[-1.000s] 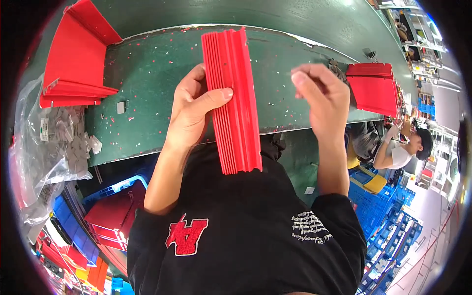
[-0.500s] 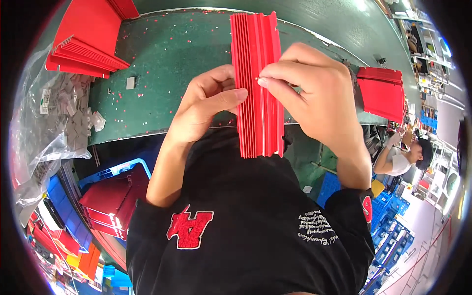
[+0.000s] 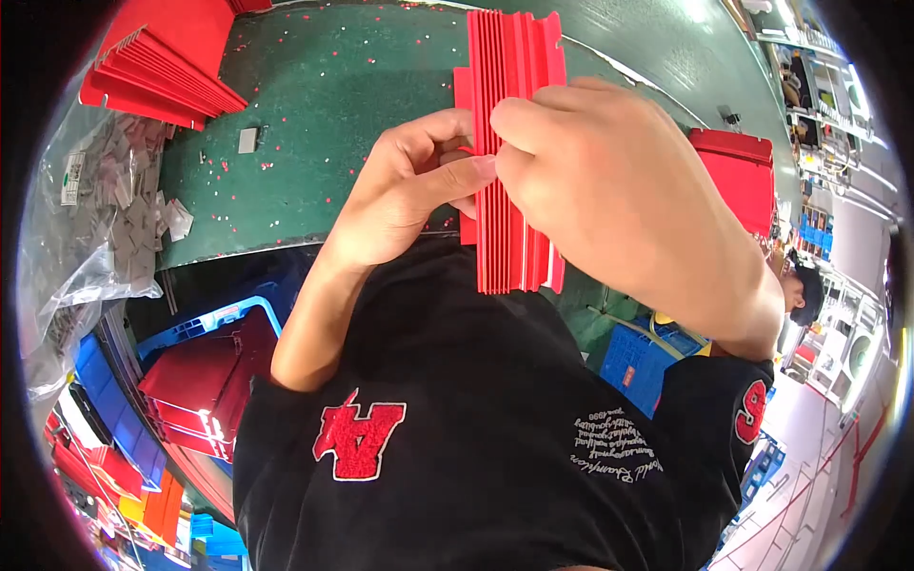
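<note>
Upright in front of me, above the near edge of the green table (image 3: 333, 105), is a long red ribbed panel (image 3: 519, 57). It has narrow fins down its left half and wider grooves on its right. My left hand (image 3: 395, 195) grips its left side, thumb over the fins and the other fingers behind. A flat red strip of it shows beyond the fins there. Curled over the panel's middle is my right hand (image 3: 628, 200), fingertips pinched together against the fins beside my left thumb. Whatever lies between those fingertips is hidden by the hand.
More red ribbed panels (image 3: 176, 71) lie at the far left, and another red panel (image 3: 738, 167) is at the right. A small grey square piece (image 3: 248, 140) and red crumbs dot the table. A clear bag (image 3: 90, 257) holds grey pieces. Blue crates (image 3: 633, 362) stand below.
My right hand has turned over, its knuckles now facing up and covering the panel's middle; before, thumb and forefinger pinched at a groove. The panel has shifted slightly right and turned a little.
</note>
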{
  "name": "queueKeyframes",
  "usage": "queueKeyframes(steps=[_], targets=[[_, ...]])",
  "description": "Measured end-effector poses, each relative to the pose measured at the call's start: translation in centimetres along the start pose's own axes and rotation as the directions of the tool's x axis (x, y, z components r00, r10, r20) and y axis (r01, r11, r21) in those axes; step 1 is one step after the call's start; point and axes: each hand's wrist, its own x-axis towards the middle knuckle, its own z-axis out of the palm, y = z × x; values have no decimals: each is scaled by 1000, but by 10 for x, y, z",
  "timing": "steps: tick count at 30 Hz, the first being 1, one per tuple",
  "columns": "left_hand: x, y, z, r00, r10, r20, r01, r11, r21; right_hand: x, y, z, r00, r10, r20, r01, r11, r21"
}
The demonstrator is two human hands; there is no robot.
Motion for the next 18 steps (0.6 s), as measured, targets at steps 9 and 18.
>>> queueKeyframes(steps=[9, 18], targets=[[-2, -7, 5, 999, -38, 4, 38, 994, -99, 11, 10, -6, 985, 15, 171, -7, 999, -47], [-1, -4, 10, 997, -72, -28, 69, 992, -105, 11, 24, -13, 999, -7, 33, 8, 999, -41]])
